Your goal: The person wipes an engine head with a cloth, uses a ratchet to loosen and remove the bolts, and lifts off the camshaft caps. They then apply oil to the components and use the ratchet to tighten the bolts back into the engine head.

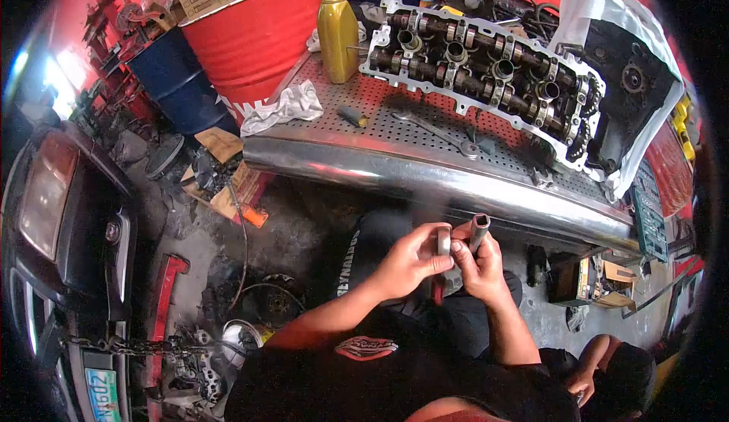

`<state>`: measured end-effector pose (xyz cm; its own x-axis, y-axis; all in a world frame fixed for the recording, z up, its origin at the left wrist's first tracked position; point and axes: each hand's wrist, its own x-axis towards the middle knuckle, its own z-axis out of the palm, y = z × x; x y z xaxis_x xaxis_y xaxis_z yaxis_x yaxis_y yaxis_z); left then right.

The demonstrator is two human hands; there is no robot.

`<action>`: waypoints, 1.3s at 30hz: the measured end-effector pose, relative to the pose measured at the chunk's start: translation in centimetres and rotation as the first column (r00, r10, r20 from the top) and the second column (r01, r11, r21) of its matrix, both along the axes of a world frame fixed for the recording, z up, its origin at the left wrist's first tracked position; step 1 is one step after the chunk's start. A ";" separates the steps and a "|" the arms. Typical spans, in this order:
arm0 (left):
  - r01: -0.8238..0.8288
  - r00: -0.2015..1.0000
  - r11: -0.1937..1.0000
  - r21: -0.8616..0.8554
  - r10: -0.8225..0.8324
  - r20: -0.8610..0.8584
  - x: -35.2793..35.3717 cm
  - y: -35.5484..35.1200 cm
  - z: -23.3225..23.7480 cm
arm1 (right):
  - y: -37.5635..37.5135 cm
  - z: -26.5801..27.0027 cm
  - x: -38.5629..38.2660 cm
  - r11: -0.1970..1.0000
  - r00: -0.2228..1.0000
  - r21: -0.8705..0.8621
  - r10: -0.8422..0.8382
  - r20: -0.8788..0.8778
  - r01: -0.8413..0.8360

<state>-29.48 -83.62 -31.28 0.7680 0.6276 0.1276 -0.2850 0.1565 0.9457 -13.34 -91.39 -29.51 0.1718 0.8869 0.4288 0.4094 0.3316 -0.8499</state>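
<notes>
My left hand (410,261) is closed around a short, round metal piece (444,242), pinched between thumb and fingers. Right beside it, my right hand (483,272) grips a metal tube (480,229) whose angular open end points up. The two hands nearly touch in front of my body, just short of the bench's rounded metal edge (380,175). Beyond them on the perforated bench top lie a wrench (437,133) and a small dark cylinder (351,116). A cylinder head (486,80) with its camshafts sits farther back.
A gold bottle (337,39) and a white rag (287,109) stand and lie at the bench's left. A plastic-wrapped black part (626,77) is at the right. Drums (250,61) stand behind, a car (72,232) is at left, and another person's hand (582,384) shows lower right.
</notes>
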 end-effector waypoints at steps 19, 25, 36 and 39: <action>-0.192 0.981 0.981 0.022 0.191 0.011 1.0 -0.4 2.2 | -1.4 1.5 3.7 0.989 0.962 0.034 -0.151 0.228 0.147; -0.088 0.995 0.992 0.087 0.092 -0.041 0.8 0.1 3.9 | -2.2 2.8 4.0 0.996 0.931 -0.051 -0.048 0.362 0.071; 0.143 0.989 0.959 -0.247 -0.145 0.009 1.2 0.0 3.3 | -2.5 2.8 4.0 0.987 0.780 0.102 -0.160 0.605 0.123; 0.216 0.976 0.691 -0.690 -0.179 0.126 1.4 -0.5 3.8 | -1.8 1.8 4.1 0.925 0.580 0.352 -0.366 0.728 0.142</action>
